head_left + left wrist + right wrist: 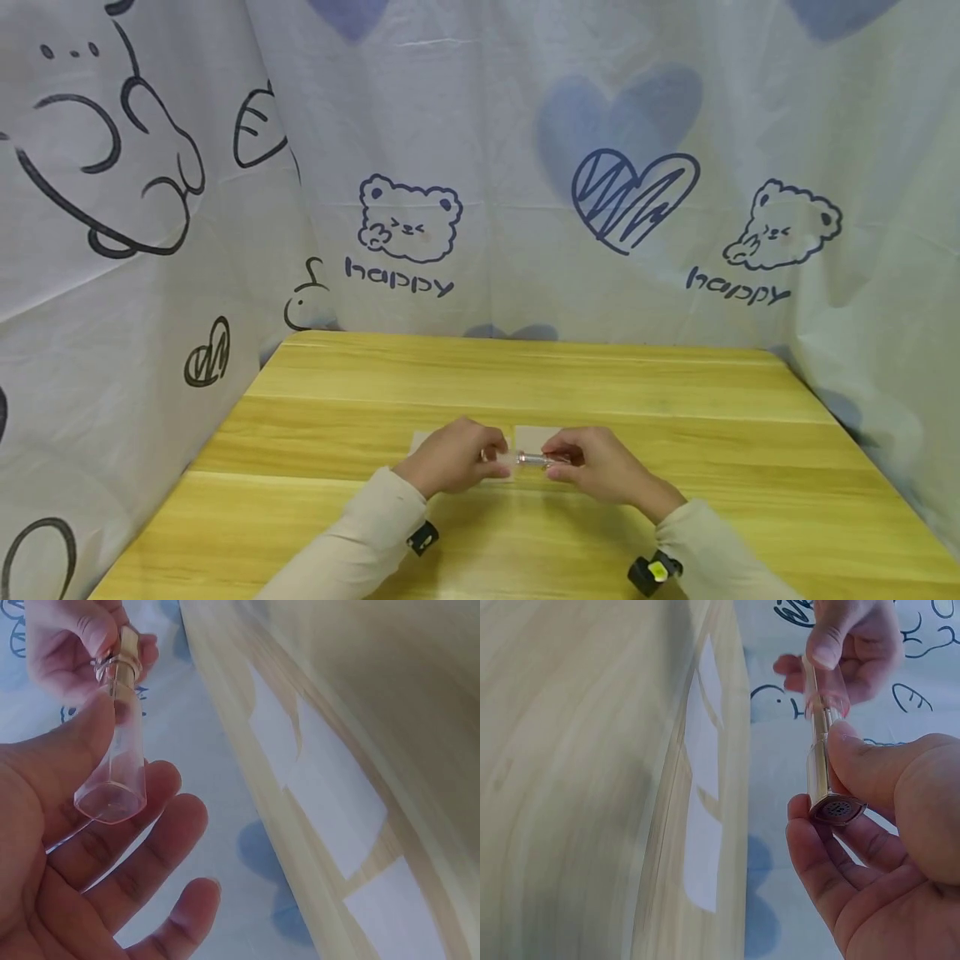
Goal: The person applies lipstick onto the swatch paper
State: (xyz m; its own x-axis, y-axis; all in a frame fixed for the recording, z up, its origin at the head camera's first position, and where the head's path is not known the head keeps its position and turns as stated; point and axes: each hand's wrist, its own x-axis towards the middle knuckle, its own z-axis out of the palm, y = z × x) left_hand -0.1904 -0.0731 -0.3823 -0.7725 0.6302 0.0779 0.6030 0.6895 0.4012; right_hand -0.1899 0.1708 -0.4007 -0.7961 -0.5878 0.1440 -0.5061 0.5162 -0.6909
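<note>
A lipstick tube [532, 459] is held sideways above the table between both hands. My left hand [459, 457] pinches its clear pinkish cap [124, 761] between thumb and fingers. On the other end, my right hand [603, 463] grips the shiny gold base [820, 769], which has a dark label on its bottom. Cap and base lie in one line, with the cap's end at the narrow metallic neck. Whether they are fully joined, I cannot tell. Fingers hide part of each half.
Pale paper pieces [536, 437] lie flat on the wooden table [525, 383], partly behind the hands. One larger paper piece [334, 791] shows from the left wrist. A white printed curtain [495, 167] hangs along the table's back and sides.
</note>
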